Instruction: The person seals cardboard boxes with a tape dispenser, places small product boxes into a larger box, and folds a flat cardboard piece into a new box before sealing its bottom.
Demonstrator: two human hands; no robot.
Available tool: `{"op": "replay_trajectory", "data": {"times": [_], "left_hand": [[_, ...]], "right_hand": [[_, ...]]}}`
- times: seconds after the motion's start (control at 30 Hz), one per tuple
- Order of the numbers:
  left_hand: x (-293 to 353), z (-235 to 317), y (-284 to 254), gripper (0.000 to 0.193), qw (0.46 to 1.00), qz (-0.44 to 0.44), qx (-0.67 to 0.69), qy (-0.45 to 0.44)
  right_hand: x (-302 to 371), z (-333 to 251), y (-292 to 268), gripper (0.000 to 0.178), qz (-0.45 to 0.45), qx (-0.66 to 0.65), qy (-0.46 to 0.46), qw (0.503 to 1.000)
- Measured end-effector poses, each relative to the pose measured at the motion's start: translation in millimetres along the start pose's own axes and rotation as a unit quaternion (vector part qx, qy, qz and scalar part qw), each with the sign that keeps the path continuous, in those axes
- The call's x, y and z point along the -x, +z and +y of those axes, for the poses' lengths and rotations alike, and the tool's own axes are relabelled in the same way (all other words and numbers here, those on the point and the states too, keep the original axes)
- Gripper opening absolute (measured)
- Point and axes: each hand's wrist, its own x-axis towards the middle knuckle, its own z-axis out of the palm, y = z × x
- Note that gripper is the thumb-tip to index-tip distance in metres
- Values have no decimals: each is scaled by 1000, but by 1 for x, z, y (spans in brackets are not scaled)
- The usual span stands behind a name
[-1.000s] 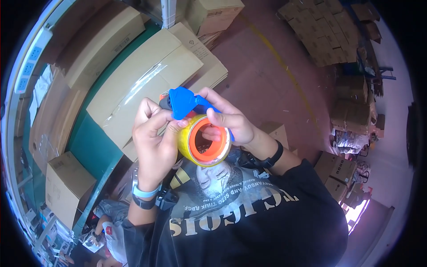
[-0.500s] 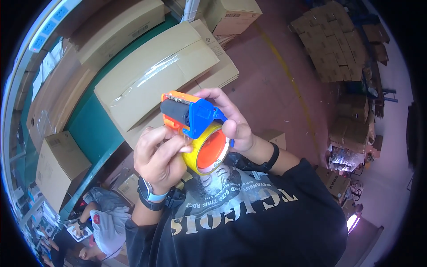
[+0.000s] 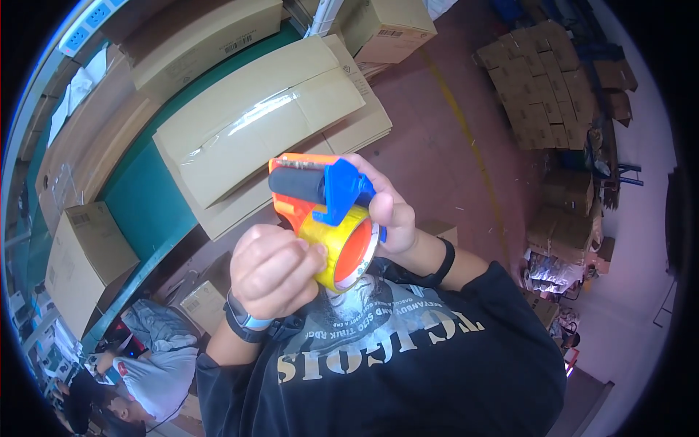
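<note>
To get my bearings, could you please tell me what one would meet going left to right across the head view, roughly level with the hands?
Large cardboard box on the left, left hand, yellow tape roll, right hand, black wristband, brown cartons on the right.

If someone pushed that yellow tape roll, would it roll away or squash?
The yellow tape roll would probably turn in place rather than roll away, since it sits on the orange-and-blue dispenser. It seems unlikely to squash, as its rim looks firmly round. Its shiny outer face may feel slick.
</note>
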Motion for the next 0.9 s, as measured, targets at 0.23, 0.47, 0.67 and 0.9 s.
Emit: {"op": "replay_trajectory", "data": {"times": [0.23, 0.47, 0.67, 0.9], "left_hand": [[-12, -15, 10, 23, 996, 43, 15, -75], [-25, -12, 7, 23, 992, 54, 6, -115], [-44, -24, 0, 24, 991, 67, -22, -114], [-62, -18, -2, 18, 990, 31, -20, -135]], "right_hand": [[-7, 6, -18, 79, -4, -22, 33, 999], [1, -10, -24, 79, -80, 111, 24, 990], [4, -10, -30, 103, -43, 151, 73, 985], [5, -7, -25, 107, -27, 97, 74, 992]]}}
